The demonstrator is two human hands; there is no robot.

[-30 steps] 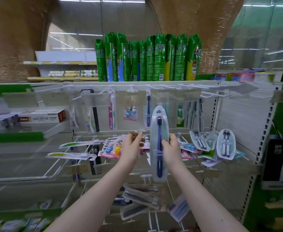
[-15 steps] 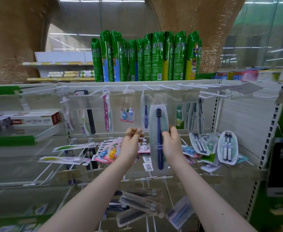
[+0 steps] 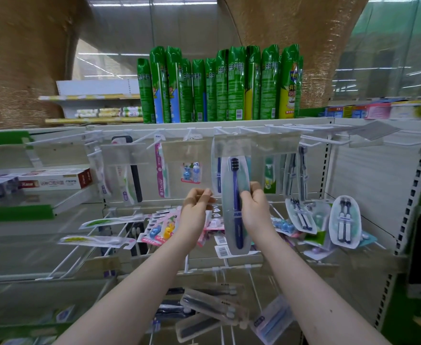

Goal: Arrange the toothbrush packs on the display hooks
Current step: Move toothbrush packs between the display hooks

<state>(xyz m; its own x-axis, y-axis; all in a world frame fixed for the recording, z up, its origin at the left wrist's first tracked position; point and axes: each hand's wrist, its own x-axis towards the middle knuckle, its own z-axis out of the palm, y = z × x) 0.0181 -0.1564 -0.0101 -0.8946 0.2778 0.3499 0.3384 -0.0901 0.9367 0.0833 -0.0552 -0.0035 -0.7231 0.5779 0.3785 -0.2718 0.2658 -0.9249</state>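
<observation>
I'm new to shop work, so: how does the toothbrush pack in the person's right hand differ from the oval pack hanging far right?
The held pack carries one dark-blue brush; the oval pack carries two brushes. The held pack is long and narrow; the oval pack shorter and wider. The right hand grips the held pack up by the top row; the oval pack hangs untouched lower down. Both are clear packs, brush heads up.

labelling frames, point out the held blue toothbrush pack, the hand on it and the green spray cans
blue toothbrush pack (image 3: 237, 227), head view, on the brush handle.
right hand (image 3: 256, 207), head view, on its back.
green spray cans (image 3: 235, 83), head view, on a middle can's body.
</observation>
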